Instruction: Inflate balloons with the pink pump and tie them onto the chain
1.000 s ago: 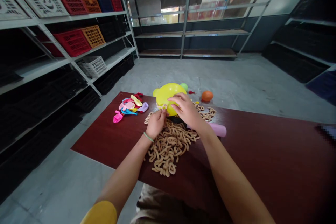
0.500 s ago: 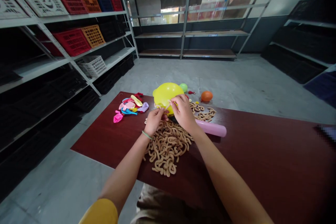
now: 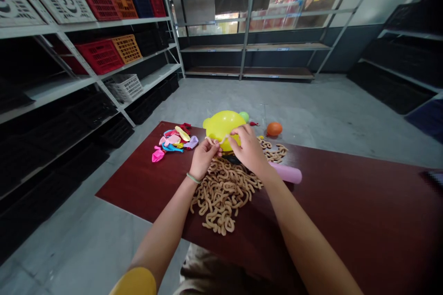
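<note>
My left hand (image 3: 204,157), with a thin green band at the wrist, pinches a tan curly strand (image 3: 221,141) between thumb and fingers. My right hand (image 3: 249,151) is at the strand's other end, its thumb and forefinger closed around the tip. Just behind both hands sits an inflated yellow balloon (image 3: 224,122). Below them, a heap of tan curly strands (image 3: 221,193) spreads over the dark red table (image 3: 346,203). A long pink tube-shaped balloon (image 3: 289,174) lies beyond my right wrist, partly hidden by it.
Uninflated balloons (image 3: 175,140) in several colours lie at the table's left. Past the far edge are an orange balloon (image 3: 274,129), a green balloon (image 3: 244,116) and a small red one (image 3: 254,124). More strands (image 3: 277,153) lie right of the yellow balloon. Shelves with crates (image 3: 100,57) stand left.
My right hand has drawn slightly away from my left, and more of the strand shows between them. The whole view has shifted a little; the heap and balloons stay in place.
</note>
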The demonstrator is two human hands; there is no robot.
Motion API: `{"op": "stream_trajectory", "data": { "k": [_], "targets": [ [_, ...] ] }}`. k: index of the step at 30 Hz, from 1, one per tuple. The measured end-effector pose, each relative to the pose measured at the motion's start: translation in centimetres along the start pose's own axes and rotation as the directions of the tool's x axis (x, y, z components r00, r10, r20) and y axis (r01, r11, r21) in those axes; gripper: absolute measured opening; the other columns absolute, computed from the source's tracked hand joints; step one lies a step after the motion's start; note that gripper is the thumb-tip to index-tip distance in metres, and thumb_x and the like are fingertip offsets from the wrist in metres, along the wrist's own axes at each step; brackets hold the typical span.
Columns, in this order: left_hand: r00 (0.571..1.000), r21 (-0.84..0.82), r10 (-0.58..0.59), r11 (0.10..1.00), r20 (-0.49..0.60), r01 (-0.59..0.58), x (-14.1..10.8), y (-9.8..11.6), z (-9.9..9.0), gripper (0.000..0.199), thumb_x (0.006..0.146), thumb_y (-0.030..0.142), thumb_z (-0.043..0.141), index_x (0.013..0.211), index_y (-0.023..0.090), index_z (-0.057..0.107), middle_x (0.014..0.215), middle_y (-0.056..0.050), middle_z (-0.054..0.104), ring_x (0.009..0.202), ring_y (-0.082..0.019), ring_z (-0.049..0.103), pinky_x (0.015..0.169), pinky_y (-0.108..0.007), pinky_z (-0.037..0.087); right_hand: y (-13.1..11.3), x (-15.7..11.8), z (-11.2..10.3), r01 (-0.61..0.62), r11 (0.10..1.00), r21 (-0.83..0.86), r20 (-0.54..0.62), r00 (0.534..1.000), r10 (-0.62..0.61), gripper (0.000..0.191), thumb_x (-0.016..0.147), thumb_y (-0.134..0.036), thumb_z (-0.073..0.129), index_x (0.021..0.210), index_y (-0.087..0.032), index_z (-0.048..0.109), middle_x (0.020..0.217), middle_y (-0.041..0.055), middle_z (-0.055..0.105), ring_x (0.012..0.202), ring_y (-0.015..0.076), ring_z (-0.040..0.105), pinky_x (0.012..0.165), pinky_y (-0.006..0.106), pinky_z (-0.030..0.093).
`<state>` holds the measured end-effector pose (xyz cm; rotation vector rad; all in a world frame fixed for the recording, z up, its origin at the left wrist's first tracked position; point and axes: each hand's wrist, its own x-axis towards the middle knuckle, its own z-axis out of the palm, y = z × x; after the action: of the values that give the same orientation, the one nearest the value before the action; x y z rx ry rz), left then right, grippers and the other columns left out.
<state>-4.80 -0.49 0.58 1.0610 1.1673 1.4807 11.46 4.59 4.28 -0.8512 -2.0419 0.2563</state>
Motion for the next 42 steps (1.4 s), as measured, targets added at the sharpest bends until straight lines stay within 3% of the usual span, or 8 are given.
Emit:
{"op": "stream_trajectory", "data": {
  "k": [4, 10, 18, 24, 28, 35, 42],
  "targets": [
    [0.995, 0.232, 0.099, 0.967, 0.028, -0.102, -0.3, -0.4, -0.2, 0.025, 0.084, 0.043, 0.063, 0.086, 0.019, 0.056, 0.073, 0.000, 0.065, 0.061, -0.013, 0.059, 0.063, -0.026, 0.046, -0.6, 0.4, -1.3, 0.033, 0.992, 0.122, -0.014, 0.999, -0.032, 0.015, 0.096, -0.026, 0.047, 0.105, -0.024, 0.059, 0.101, 0.0062, 0.057, 0.095, 0.0206, 0.055, 0.086, 0.039, 0.048],
    [0.973, 0.492, 0.220, 0.841, 0.072, -0.226, -1.0, -0.3, -0.2, 0.020, 0.086, 0.039, 0.061, 0.081, 0.020, 0.058, 0.071, -0.001, 0.064, 0.065, -0.015, 0.057, 0.064, -0.026, 0.045, -1.2, 0.1, -1.0, 0.206, 0.977, -0.053, 0.201, 0.961, -0.192, 0.018, 0.094, -0.019, 0.051, 0.097, -0.025, 0.067, 0.099, 0.0064, 0.059, 0.100, 0.0237, 0.049, 0.089, 0.043, 0.046],
    [0.966, 0.522, 0.249, 0.816, 0.069, -0.247, -1.4, 0.1, -0.2, 0.019, 0.084, 0.037, 0.064, 0.080, 0.020, 0.057, 0.064, 0.001, 0.063, 0.056, -0.013, 0.057, 0.056, -0.024, 0.042, -0.8, -0.1, -0.9, 0.254, 0.966, -0.057, 0.270, 0.935, -0.230, 0.017, 0.095, -0.019, 0.049, 0.091, -0.022, 0.065, 0.098, 0.0067, 0.059, 0.098, 0.0223, 0.049, 0.088, 0.041, 0.046],
    [0.950, 0.445, 0.287, 0.872, -0.120, -0.207, -1.5, -0.3, 0.2, 0.018, 0.085, 0.038, 0.061, 0.083, 0.020, 0.055, 0.056, 0.005, 0.059, 0.043, -0.010, 0.053, 0.046, -0.021, 0.039, -0.8, -0.4, 0.4, 0.259, 0.966, -0.013, 0.234, 0.940, -0.249, 0.009, 0.086, -0.012, 0.056, 0.085, -0.020, 0.059, 0.093, 0.0056, 0.056, 0.095, 0.0218, 0.050, 0.086, 0.038, 0.047],
    [0.938, 0.461, 0.299, 0.867, -0.174, -0.191, -1.4, -0.8, 0.3, 0.020, 0.086, 0.039, 0.059, 0.089, 0.020, 0.057, 0.056, 0.005, 0.060, 0.044, -0.011, 0.055, 0.049, -0.022, 0.041, -0.8, -0.6, 0.8, 0.246, 0.969, 0.018, 0.202, 0.948, -0.245, 0.012, 0.085, -0.010, 0.055, 0.083, -0.021, 0.059, 0.089, 0.0046, 0.055, 0.093, 0.0211, 0.050, 0.085, 0.037, 0.046],
    [0.909, 0.518, 0.387, 0.815, -0.153, -0.259, -1.3, -1.4, -0.4, 0.018, 0.088, 0.038, 0.058, 0.091, 0.021, 0.059, 0.058, 0.004, 0.060, 0.049, -0.012, 0.058, 0.055, -0.022, 0.044, -1.0, -0.2, 0.1, 0.154, 0.976, 0.157, 0.172, 0.969, -0.180, 0.013, 0.093, -0.023, 0.054, 0.086, -0.022, 0.065, 0.091, 0.0037, 0.061, 0.091, 0.0173, 0.054, 0.086, 0.036, 0.046],
    [0.907, 0.601, 0.412, 0.748, -0.086, -0.282, -1.6, -1.7, -0.7, 0.015, 0.088, 0.037, 0.059, 0.090, 0.022, 0.060, 0.061, 0.003, 0.063, 0.051, -0.012, 0.060, 0.057, -0.023, 0.045, -1.0, 0.1, -0.7, 0.111, 0.981, 0.157, 0.203, 0.969, -0.142, 0.005, 0.091, -0.022, 0.060, 0.092, -0.023, 0.065, 0.093, 0.0028, 0.064, 0.095, 0.0178, 0.055, 0.087, 0.037, 0.047]
  ]
}}
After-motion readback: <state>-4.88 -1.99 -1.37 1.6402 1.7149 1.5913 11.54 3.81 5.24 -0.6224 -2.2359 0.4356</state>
